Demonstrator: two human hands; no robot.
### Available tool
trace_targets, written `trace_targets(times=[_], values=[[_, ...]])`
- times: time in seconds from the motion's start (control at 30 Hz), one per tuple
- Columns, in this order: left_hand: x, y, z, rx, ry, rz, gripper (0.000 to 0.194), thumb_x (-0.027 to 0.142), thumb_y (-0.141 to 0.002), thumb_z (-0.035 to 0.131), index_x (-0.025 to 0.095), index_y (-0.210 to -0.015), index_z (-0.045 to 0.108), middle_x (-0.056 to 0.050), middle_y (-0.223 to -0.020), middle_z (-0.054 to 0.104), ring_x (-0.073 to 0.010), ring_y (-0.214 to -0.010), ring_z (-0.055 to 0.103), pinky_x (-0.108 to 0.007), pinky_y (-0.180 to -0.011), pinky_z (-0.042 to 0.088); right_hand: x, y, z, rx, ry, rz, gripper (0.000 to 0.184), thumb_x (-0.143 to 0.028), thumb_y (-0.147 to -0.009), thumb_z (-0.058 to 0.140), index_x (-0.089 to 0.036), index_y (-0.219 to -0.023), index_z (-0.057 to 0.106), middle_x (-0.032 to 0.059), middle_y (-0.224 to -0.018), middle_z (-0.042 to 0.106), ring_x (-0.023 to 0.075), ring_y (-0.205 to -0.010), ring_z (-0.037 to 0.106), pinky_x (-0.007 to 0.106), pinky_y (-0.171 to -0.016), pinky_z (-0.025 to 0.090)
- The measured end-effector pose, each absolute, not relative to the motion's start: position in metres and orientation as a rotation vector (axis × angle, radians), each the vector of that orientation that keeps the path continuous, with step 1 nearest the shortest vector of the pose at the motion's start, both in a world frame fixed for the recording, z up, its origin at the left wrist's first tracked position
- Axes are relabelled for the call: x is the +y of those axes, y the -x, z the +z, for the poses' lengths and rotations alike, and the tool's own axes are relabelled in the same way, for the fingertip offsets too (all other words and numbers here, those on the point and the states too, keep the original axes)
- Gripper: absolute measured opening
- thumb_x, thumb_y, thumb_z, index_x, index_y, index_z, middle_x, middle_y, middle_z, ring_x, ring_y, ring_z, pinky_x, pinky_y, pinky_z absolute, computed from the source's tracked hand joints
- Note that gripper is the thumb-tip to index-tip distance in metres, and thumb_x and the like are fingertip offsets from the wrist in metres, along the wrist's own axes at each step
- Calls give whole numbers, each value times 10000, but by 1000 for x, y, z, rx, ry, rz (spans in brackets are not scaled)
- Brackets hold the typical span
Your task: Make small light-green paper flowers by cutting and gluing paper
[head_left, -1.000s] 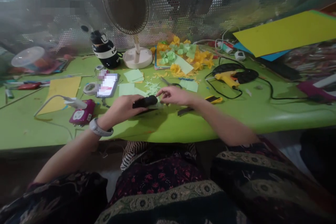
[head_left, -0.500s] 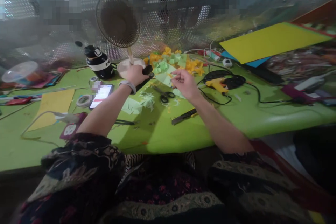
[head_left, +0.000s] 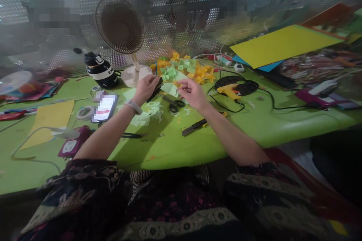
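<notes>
Beyond the scissors (head_left: 175, 106), the left hand (head_left: 145, 88) gripped a black tool (head_left: 155, 92) (probably stiff, best held round its body); to their right, the right hand (head_left: 192, 94) curled, its grasp unclear.

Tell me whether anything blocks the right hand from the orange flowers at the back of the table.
Nothing visible does: the orange flowers lie just beyond the right hand. The green sheet is to its left, and the scissors lie nearer the person, off that path.
</notes>
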State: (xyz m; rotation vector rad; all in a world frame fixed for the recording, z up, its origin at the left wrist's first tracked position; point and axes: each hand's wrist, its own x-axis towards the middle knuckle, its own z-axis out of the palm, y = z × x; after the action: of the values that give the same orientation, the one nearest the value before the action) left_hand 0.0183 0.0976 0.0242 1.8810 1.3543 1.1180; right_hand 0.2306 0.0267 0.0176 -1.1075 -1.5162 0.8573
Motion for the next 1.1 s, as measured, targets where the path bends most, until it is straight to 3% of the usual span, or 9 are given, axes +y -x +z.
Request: trace_targets(times=[0.1, 0.2, 0.37, 0.77, 1.1], values=[[52, -16, 25, 1042, -1381, 1157, 426, 580, -815, 697, 183, -969, 697, -79, -964, 722, -166, -890, 676, -326, -883, 522, 22, -223, 17, -1537, 1083, 874, 244, -243, -828, 680, -200, -1050, 590, -7, -833, 602, 105, -655, 580, 268, -658, 557], [11, -14, 21, 930, -1200, 1121, 393, 488, -690, 849, 190, -908, 714, -33, -917, 723, -137, -845, 673, -313, -897, 532, 11, -212, 17, -1580, 1052, 932, 248, -221, -829, 662, -194, -1067, 598, 5, -853, 622, 110, -667, 601, 266, -651, 549], [-10, -8, 5, 912, -1021, 1109, 385, 425, -597, 916, 153, -771, 708, -15, -785, 712, -117, -746, 664, -299, -845, 538, -2, -198, 12, -1612, 1038, 1007, 248, -226, -816, 666, -178, -1055, 617, 16, -869, 631, 113, -674, 597, 273, -646, 548], [-7, -3, -9, 851, -940, 1107, 347, 400, -629, 911, 170, -829, 744, -13, -814, 728, -112, -759, 669, -278, -810, 535, -6, -195, 9, -1526, 980, 1226, 338, -341, -731, 797, -177, -979, 636, 26, -873, 660, 125, -748, 614, 299, -707, 605], [-10, -5, -10, 874, -985, 1122, 346, 411, -644, 901, 166, -837, 750, -23, -825, 736, -113, -752, 662, -288, -821, 536, -6, -196, 10, -1516, 1002, 1250, 263, -293, -753, 775, -167, -946, 647, 26, -862, 686, 118, -714, 632, 293, -703, 601]])
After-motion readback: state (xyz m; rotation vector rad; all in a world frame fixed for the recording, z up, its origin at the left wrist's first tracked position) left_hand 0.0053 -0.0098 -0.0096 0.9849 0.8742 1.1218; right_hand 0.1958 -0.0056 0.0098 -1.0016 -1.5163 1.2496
